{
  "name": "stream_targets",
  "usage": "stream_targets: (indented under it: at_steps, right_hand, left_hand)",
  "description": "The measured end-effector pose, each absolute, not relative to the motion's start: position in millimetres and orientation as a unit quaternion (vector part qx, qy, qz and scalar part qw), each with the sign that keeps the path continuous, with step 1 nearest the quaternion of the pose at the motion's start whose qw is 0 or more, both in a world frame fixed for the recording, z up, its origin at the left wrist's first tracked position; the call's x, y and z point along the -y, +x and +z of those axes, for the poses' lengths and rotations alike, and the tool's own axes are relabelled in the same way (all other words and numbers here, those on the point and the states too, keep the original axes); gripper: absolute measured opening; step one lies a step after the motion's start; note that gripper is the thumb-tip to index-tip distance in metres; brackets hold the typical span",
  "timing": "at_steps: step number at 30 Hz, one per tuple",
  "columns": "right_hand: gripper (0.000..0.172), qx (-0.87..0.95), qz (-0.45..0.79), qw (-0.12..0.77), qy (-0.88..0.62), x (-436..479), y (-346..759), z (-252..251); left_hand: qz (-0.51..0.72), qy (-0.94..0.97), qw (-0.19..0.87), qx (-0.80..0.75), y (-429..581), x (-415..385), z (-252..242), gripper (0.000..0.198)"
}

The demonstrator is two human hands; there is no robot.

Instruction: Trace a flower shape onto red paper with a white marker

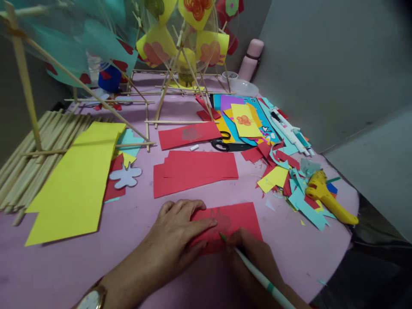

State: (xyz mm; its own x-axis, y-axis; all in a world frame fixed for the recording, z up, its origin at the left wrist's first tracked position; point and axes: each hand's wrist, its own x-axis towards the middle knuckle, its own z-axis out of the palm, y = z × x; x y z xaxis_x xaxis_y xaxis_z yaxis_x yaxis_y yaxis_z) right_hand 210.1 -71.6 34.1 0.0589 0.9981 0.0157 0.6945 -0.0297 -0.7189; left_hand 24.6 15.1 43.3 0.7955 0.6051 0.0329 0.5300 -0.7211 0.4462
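Observation:
A red paper sheet (pixel 238 219) with a faint flower drawing lies at the near edge of the pink table (pixel 128 266). My left hand (pixel 180 229) rests flat on the sheet's left part, fingers stretched out, pinning it down. My right hand (pixel 257 257) is closed around a white pencil with a green tip (pixel 254 270), and the tip touches the red sheet just below the drawing. A watch (pixel 93 298) sits on my left wrist.
Stacked red sheets (pixel 193 169), a large yellow sheet (pixel 77 180) and bamboo sticks (pixel 28 159) lie to the left and ahead. Black scissors (pixel 225 143), coloured paper scraps (pixel 289 180), a yellow glue gun (pixel 328 195) and markers (pixel 289 131) sit right. Stick-framed paper lanterns (pixel 180 47) stand behind.

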Motion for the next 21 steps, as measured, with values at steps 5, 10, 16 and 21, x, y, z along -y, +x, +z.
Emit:
stream_targets:
  at_steps: [5, 10, 16, 21]
  right_hand:
    - [0.014, 0.631, 0.262, 0.287, -0.672, 71.4, 207.9, 32.5]
    - [0.015, 0.647, 0.242, 0.284, -0.665, 70.3, 207.4, 30.8]
    - [0.016, 0.669, 0.238, 0.280, -0.646, 70.0, 208.7, 30.7]
    - [0.015, 0.693, 0.235, 0.289, -0.617, 69.8, 210.6, 28.8]
  left_hand:
    - [0.089, 0.923, 0.216, -0.306, 24.3, -15.3, 43.4, 0.034]
    - [0.086, 0.923, 0.217, -0.306, 24.5, -15.8, 44.7, 0.034]
    - [0.094, 0.922, 0.217, -0.306, 25.4, -16.6, 45.5, 0.034]
    - [0.095, 0.923, 0.217, -0.304, 25.8, -16.4, 45.0, 0.031]
